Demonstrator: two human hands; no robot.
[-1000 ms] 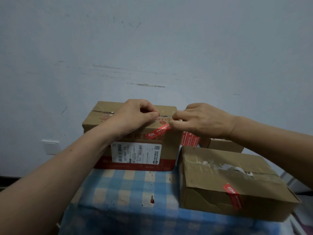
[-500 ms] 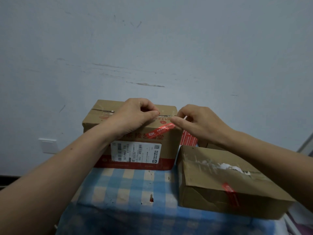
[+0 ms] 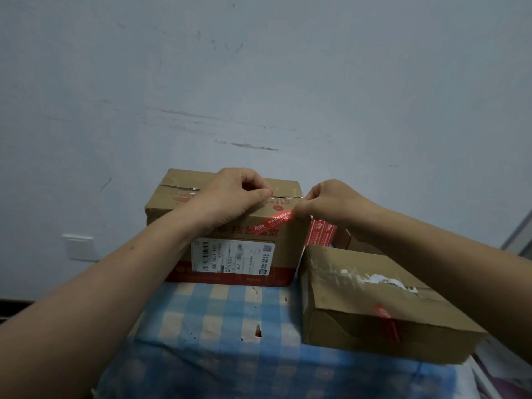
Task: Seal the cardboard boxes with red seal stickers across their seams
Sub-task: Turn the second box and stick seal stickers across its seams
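Sitting low on the pale blue-grey wall (image 3: 259, 82) at the far left is a white square switch plate (image 3: 82, 247). To its right, the left hand (image 3: 233, 194) is resting on top of a tall brown cardboard box with a white shipping label (image 3: 168, 207). Its fingers (image 3: 253, 180) are curling tightly inward, with the thumb tip meeting the forefinger just beside the seam (image 3: 288, 196) running across the box top; I cannot tell whether anything is lying between them. The tall box is standing at the back of a counter that is wearing a blue-and-cream checked cloth (image 3: 213, 315) with small holes torn in it. A long red seal sticker with white print (image 3: 272, 223) is lying slantwise on the upper front face of the tall box, below the seam. Its left end is sitting against the left wrist. The right hand (image 3: 331, 205) is pinching the sticker's right end between thumb and forefinger at the box's right edge. Just under that wrist, a red sheet of further stickers (image 3: 322, 234) is showing between the boxes. Farther right, a flat brown cardboard box (image 3: 359, 295) is lying close beside the tall one, carrying torn white tape scraps (image 3: 383, 279) along its top and a second red sticker (image 3: 387, 318) folding over its near top edge.
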